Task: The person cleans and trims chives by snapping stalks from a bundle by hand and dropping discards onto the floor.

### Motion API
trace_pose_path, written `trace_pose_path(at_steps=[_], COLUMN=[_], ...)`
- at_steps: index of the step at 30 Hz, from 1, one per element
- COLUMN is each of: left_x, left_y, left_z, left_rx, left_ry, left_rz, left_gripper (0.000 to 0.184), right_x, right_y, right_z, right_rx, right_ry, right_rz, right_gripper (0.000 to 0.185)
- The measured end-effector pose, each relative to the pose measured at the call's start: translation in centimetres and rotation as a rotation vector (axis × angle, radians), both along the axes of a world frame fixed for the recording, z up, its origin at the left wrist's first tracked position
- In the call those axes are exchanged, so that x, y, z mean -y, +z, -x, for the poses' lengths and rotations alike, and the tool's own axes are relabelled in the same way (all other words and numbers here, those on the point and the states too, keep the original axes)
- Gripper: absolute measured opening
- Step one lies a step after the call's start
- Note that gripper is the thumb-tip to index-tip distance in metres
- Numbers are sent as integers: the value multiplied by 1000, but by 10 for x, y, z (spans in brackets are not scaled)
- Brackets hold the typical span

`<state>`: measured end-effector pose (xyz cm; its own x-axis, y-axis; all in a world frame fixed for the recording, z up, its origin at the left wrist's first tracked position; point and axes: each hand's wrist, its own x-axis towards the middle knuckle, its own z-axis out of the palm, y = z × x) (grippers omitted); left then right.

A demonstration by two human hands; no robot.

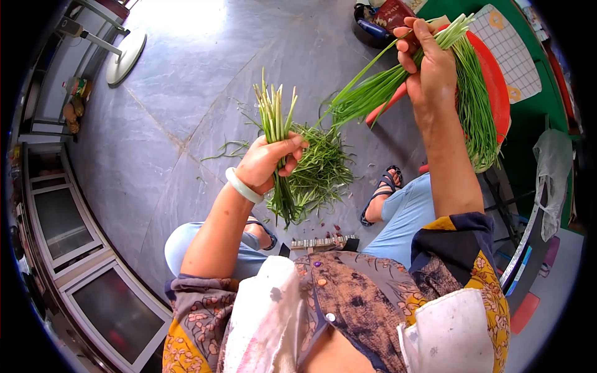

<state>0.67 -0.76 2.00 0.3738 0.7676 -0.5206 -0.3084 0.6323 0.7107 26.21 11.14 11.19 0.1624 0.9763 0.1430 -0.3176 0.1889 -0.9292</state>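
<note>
My left hand (264,160), with a pale bangle on its wrist, is wrapped around an upright bunch of garlic chives (273,112). Their pale stalk ends point up and the darker leaves hang below the fist. Off to the upper right, my right hand (429,59) has its fingers curled on some green chives (373,93) that fan out to the left. Just beside it, a larger pile of chives (476,105) drapes over a red round surface (494,68). Between my feet, a heap of loose green trimmings (323,165) lies on the floor.
A green table (528,25) with a checked mat (507,56) stands at the upper right. A clear plastic bag (550,174) hangs below it. Glass-fronted cabinets (112,304) line the left. A round white stand base (127,57) rests on the grey tiles, and a dark container (372,31) sits at the top.
</note>
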Motion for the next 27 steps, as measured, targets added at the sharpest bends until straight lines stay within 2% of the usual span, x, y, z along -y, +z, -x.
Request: trace_pose_path(at_steps=[5,8,11,13,15,17,20,23,27], left_x=[-2,-2,-2,-1,-2,-2,-3,-1,0], left_y=[-8,-17,-11,-6,3,2,6,6,7], left_z=[1,5,8,8,6,5,5,7,8], left_rx=[-29,-23,61,109,147,157,178,209,299], left_ry=[54,79,87,50,29,5,-21,-49,-14], left_rz=[42,35,32,0,-4,-16,-23,-67,-87], left_gripper=[17,18,22,33,37,42,43,44,41], right_x=[-6,-12,-3,-1,6,21,29,31,41], right_y=[8,12,23,20,14,17,7,-20,-25], right_z=[-11,-25,-23,-20,-8,7,23,32,41], right_rx=[-103,-162,-129,-56,242,493,612,553,704], right_ry=[-50,-50,-39,100,240,414,623,737,856], right_rz=[-39,-139,-106,46,169,142,143,82,205], right_gripper=[15,17,23,25,24,27,31,35,27])
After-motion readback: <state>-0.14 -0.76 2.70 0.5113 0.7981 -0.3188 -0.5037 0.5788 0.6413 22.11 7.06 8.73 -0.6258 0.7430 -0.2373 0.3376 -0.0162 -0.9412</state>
